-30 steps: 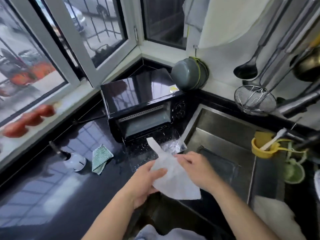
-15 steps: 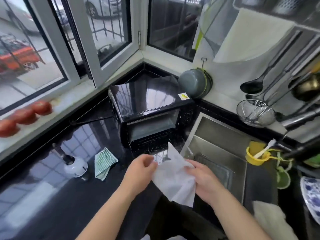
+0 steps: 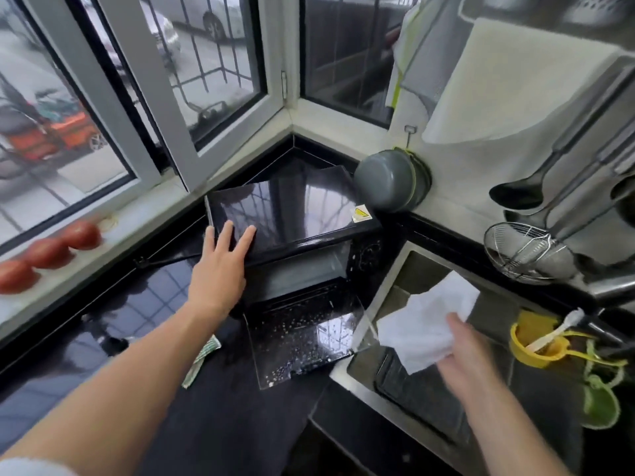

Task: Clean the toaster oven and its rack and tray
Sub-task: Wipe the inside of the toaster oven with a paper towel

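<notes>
Splitting apart from a shared hold a moment ago, now working separately: left hand (image 3: pixel 220 269) up at centre frame, fingers spread flat on the near left corner of the toaster oven (image 3: pixel 292 214), touching its glossy black top and pinching nothing; right hand (image 3: pixel 464 348) at lower right, grip curled round the white paper towel (image 3: pixel 426 324), carrying it alone above the sink (image 3: pixel 412 269). Meaning, by judgement, bracing of the oven before a wipe with the towel, so cleaning of the body looks about to start rather than done. Sitting at centre frame on the black bench (image 3: pixel 103 321), with the glass door (image 3: pixel 302 338) dropped open toward the viewer and speckled with white droplets or crumbs. Lying in the sink basin at lower right, one dark flat piece (image 3: pixel 422 393), probably the tray or rack, too blurred to say which. Counting: one oven, one open door, one paper towel, two hands, three red tomatoes (image 3: pixel 48 252) along the sill at left, one green striped cloth (image 3: pixel 202 355) partly hidden under the left forearm, one grey pot (image 3: pixel 388 180) hung in the corner, one wire strainer (image 3: pixel 525 252) at right, one yellow cup (image 3: pixel 536 341) holding a brush.
</notes>
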A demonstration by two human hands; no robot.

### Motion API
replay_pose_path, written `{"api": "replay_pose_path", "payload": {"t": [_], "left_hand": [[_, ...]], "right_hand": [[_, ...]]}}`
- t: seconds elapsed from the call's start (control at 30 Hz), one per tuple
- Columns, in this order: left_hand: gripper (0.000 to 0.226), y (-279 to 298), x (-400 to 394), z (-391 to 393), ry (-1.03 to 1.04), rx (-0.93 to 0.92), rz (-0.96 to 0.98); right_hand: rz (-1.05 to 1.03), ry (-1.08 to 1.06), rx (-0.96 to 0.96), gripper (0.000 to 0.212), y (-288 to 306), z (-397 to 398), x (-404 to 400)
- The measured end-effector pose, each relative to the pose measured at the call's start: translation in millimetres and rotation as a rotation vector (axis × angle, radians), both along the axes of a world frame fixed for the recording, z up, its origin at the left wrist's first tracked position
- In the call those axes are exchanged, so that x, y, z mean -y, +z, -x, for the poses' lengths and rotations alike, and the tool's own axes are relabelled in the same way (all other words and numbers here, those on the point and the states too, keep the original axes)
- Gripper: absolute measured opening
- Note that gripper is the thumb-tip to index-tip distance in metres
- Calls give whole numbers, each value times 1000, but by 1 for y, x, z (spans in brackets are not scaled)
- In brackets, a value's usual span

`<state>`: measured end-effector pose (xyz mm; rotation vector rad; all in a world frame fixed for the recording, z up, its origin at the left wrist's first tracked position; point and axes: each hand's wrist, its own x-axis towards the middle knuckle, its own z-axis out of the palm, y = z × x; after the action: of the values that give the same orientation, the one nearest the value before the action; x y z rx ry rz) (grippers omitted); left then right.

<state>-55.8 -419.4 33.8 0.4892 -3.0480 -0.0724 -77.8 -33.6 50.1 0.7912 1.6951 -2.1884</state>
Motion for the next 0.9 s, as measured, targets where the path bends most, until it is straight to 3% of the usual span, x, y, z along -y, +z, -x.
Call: {"api": "replay_pose_path", "payload": {"t": [0.1, 0.27, 0.57, 0.77, 0.9], "left_hand": [[103, 1, 1, 7, -33, 56, 127], [97, 22, 3, 12, -26, 92, 126], [85, 87, 12, 22, -81, 296, -17], [78, 97, 24, 35, -85, 440, -183], [80, 94, 39, 42, -124, 520, -330]], "right_hand": [[-10, 5, 26, 31, -10, 11, -1], [-12, -8, 39, 36, -6, 19, -7], [-57, -55, -269, 19, 51, 35, -4], [-161, -43, -416, 18, 84, 46, 16], [-350, 200, -494, 18, 93, 47, 31]]}}
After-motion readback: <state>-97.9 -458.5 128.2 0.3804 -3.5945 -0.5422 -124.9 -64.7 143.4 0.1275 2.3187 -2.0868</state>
